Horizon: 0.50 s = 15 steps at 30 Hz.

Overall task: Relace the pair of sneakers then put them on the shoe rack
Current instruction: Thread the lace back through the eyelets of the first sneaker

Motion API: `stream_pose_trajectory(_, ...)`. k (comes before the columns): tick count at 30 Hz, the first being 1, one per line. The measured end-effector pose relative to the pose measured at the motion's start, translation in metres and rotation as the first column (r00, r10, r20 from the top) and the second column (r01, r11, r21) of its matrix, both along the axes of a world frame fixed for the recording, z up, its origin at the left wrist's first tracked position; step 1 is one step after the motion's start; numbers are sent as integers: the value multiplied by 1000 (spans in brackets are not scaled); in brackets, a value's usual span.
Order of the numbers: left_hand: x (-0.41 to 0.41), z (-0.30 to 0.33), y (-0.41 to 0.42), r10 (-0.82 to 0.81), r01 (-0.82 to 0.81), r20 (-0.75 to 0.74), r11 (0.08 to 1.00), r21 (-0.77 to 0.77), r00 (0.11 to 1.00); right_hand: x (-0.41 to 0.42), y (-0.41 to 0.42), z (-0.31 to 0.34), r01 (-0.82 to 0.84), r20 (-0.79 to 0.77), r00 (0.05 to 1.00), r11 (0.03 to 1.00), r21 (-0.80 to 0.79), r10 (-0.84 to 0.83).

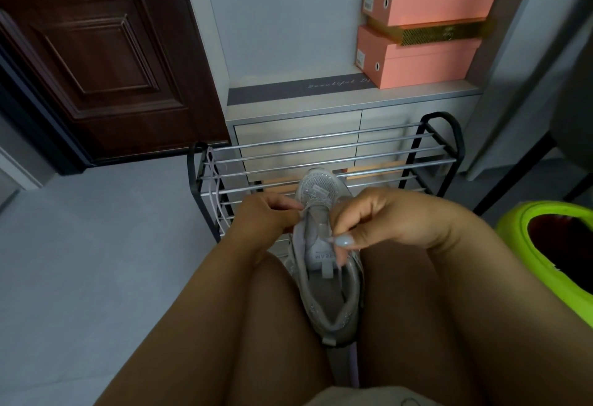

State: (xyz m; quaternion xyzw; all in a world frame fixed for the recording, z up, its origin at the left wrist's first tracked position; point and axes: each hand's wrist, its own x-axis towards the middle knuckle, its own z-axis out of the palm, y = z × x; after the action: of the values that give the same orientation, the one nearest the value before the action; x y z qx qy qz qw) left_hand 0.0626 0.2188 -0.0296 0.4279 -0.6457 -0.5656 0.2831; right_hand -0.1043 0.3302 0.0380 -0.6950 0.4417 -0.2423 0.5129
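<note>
A grey sneaker (327,303) rests between my thighs, toe pointing away toward the shoe rack (321,152). My left hand (263,216) pinches the left side of the sneaker's upper near the eyelets. My right hand (369,222) pinches the lace end beside the tongue on the right side. A pale lilac lace (213,187) hangs over the left end of the rack. The second sneaker is not visible.
The metal-bar rack stands against a low grey cabinet (321,110). Pink shoe boxes (423,20) are stacked on the cabinet's right. A dark wooden door (96,52) is at the left. A lime-green bin (552,242) sits at my right. Grey floor (96,245) spreads left.
</note>
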Motion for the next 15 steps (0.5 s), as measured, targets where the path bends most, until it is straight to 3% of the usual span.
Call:
stream_pose_trajectory(4, 2, 2, 1, -129, 127, -12, 987, -99, 992, 2, -7, -14, 133, -25, 990, 988, -72, -136)
stream_pose_trajectory(9, 4, 9, 4, -400, 394, 57, 851, -349, 915, 1, -11, -22, 264, 182, 953, 957, -116, -241)
stream_pose_trajectory(12, 7, 11, 4, -470, 459, 46, 829, -320, 881, -3, -12, -25, 416, 324, 872, 905, -93, -367)
stream_pose_trajectory(15, 9, 11, 5, -466, 450, 56, 806, -385, 883, -5, -16, -31, 547, 420, 762, 837, -12, -492)
